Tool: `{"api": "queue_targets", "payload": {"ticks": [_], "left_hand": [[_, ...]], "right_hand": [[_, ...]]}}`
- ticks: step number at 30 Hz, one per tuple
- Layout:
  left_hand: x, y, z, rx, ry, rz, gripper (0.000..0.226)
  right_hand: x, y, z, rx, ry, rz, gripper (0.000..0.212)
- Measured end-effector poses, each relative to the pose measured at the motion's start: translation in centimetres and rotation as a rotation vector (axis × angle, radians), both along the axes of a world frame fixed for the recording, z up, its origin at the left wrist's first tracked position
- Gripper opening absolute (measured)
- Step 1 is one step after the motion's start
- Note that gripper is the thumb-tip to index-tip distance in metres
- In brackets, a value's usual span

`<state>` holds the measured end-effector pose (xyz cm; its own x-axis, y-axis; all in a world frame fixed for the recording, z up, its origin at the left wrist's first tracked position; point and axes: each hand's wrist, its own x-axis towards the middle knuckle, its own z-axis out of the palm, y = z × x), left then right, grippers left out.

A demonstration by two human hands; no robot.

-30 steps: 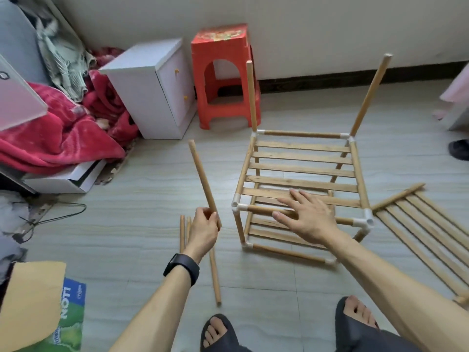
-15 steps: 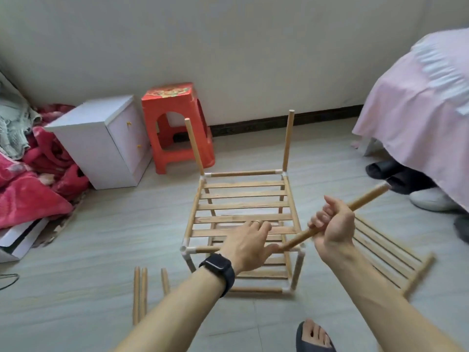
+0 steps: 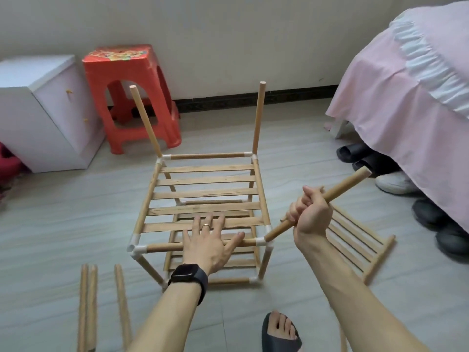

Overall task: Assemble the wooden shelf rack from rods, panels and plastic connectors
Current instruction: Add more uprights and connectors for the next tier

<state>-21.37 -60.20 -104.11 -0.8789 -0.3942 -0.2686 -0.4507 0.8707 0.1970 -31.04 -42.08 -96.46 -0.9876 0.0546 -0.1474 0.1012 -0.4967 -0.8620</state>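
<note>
With the left hand (image 3: 208, 242) pressing flat, fingers straight, on the half-built rack (image 3: 208, 191) on the floor (image 3: 63, 224), the right hand (image 3: 309, 214), fingers clenched round the tilted rod (image 3: 347, 185), should probably swing it upright over the front-right connector (image 3: 264, 241) before pushing straight down.

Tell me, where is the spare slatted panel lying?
In the head view, the spare slatted panel lies on the floor right of the rack, partly behind the right hand.

head cam | looks forward-down | close above hands (image 3: 311, 214), floor (image 3: 76, 224)
</note>
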Motion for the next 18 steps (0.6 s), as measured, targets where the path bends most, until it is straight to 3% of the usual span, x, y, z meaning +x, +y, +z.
{"api": "queue_targets", "payload": {"ticks": [4,10,14,18], "left_hand": [[-0.2,-0.3,0.3,0.026,-0.069,-0.017,0.112],[0.0,0.1,0.3,-0.029,-0.073,-0.011,0.115],[0.1,0.4,0.1,-0.043,-0.071,-0.015,0.112],[0.4,0.6,0.1,-0.065,-0.067,-0.019,0.114]], "right_hand": [[-1.2,-0.7,0.2,0.125,0.064,0.031,0.05],[0.9,-3.0,-0.6,0.458,0.42,0.415,0.045],[1.2,-2.1,-1.5,0.362,0.428,0.372,0.042],[1.9,-2.8,-1.8,0.436,0.417,0.298,0.038]]}}
